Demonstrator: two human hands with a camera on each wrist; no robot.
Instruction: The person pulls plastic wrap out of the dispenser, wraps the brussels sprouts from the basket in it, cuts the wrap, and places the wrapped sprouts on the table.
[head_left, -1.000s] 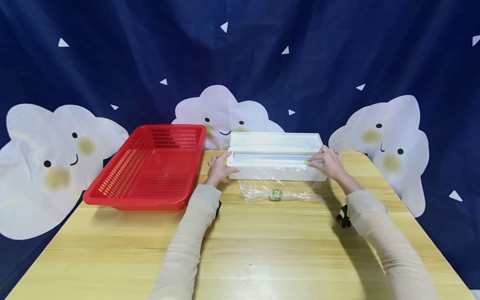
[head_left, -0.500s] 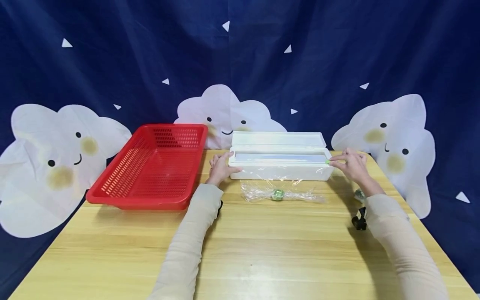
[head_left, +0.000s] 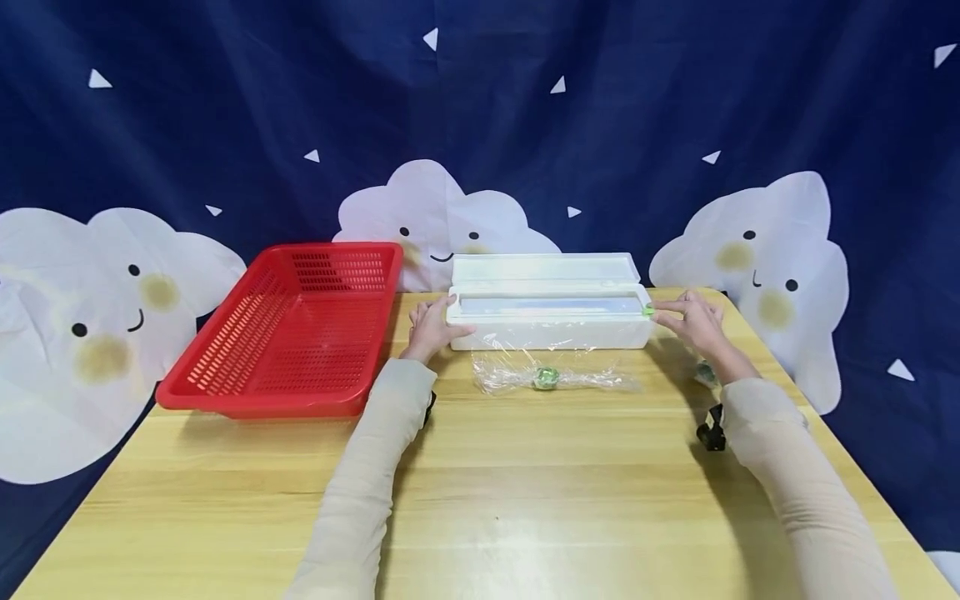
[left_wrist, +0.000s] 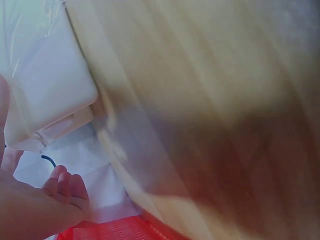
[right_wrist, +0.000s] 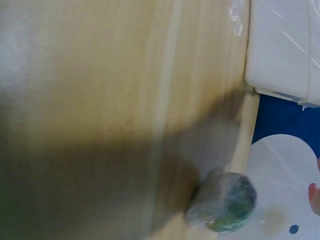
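A white cling film dispenser [head_left: 551, 335] stands at the back middle of the table with its lid [head_left: 546, 267] tipped back. My left hand [head_left: 430, 328] grips the dispenser's left end, thumb along the front. At the opposite end my right hand [head_left: 696, 322] pinches the small green slide cutter [head_left: 648, 310] between thumb and finger. Clear film hangs over the dispenser's front and lies on the table, where a green round item [head_left: 546, 379] sits in crumpled film. In the right wrist view only fingertips of that hand show at the edge.
A red perforated plastic basket [head_left: 315, 407] stands on the left of the wooden table [head_left: 480, 500]. A film-wrapped green lump [right_wrist: 227, 200] lies near the right wrist, partly hidden by it in the head view. A dark blue cloud-patterned curtain [head_left: 495, 100] hangs behind.
My right hand has slid the green cutter rightward along the dispenser to its right end. The wrapped lump by the right wrist has come into sight. My left hand keeps its grip.
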